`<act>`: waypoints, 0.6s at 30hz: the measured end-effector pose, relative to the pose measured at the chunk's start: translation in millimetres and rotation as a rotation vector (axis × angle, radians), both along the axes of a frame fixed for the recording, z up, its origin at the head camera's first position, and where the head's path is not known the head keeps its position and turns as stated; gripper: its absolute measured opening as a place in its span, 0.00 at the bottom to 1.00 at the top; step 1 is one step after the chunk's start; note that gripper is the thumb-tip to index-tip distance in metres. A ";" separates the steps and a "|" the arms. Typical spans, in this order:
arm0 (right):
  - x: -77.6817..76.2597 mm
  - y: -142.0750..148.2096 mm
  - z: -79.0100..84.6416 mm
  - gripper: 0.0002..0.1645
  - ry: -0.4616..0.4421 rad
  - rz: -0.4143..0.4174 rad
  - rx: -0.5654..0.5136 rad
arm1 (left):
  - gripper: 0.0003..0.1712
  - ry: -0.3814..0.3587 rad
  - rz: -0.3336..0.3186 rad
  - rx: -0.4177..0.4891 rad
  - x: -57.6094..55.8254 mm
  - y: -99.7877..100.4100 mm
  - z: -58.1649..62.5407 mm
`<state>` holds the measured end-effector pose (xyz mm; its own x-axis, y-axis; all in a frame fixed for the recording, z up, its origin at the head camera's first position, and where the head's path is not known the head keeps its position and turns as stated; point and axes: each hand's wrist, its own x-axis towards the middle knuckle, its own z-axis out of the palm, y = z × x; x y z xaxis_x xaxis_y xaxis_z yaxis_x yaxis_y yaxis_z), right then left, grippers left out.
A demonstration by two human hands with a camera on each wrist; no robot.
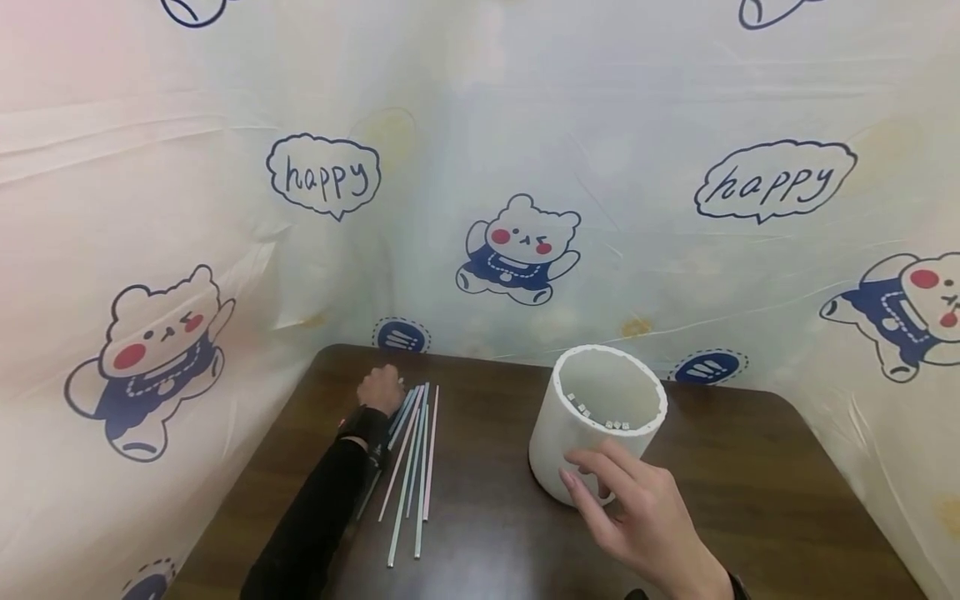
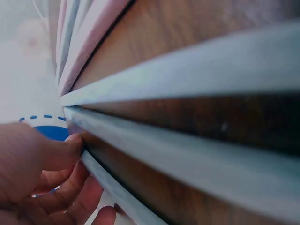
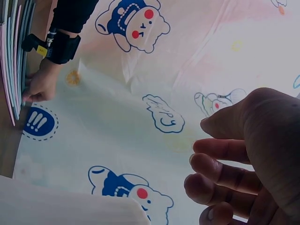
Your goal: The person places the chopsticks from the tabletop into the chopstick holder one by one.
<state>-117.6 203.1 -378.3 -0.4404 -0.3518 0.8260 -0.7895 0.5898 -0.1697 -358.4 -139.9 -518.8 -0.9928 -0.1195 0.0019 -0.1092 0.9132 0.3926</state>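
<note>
At the far left of the table, my left hand (image 1: 382, 389) is at the far ends of a fan of thin pale-blue and pink sticks (image 1: 417, 492). In the left wrist view, its thumb and forefinger pinch the tip of a pale-blue stick (image 2: 115, 190), the outermost on that side. The other fingers curl below. My right hand (image 1: 647, 510) hovers with loosely bent fingers, overlapping the front of a white round container (image 1: 553, 437) in the head view. Nothing lies between its thumb and fingers (image 3: 220, 171) in the right wrist view.
Several small white cubes (image 1: 617, 426) show just inside the container's near rim. The dark wooden table (image 1: 487, 467) has rounded far corners. A pale curtain (image 1: 420, 217) printed with cartoon bears hangs behind it and along both sides.
</note>
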 end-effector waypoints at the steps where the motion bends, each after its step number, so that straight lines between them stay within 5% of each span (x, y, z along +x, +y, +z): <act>1: 0.1 0.4 0.0 0.14 -0.006 -0.003 0.003 | 0.10 -0.016 -0.002 0.007 0.6 -0.9 1.9; 7: 1.3 3.9 -0.2 0.14 -0.036 -0.032 0.019 | 0.08 -0.057 0.012 0.037 3.5 -9.0 12.8; 12: 0.7 6.3 0.8 0.13 -0.036 -0.034 0.015 | 0.09 0.090 0.011 0.023 8.3 -11.2 29.9; 18: -1.0 7.9 3.6 0.14 -0.027 -0.027 0.013 | 0.09 0.293 -0.070 0.019 26.5 -3.3 78.9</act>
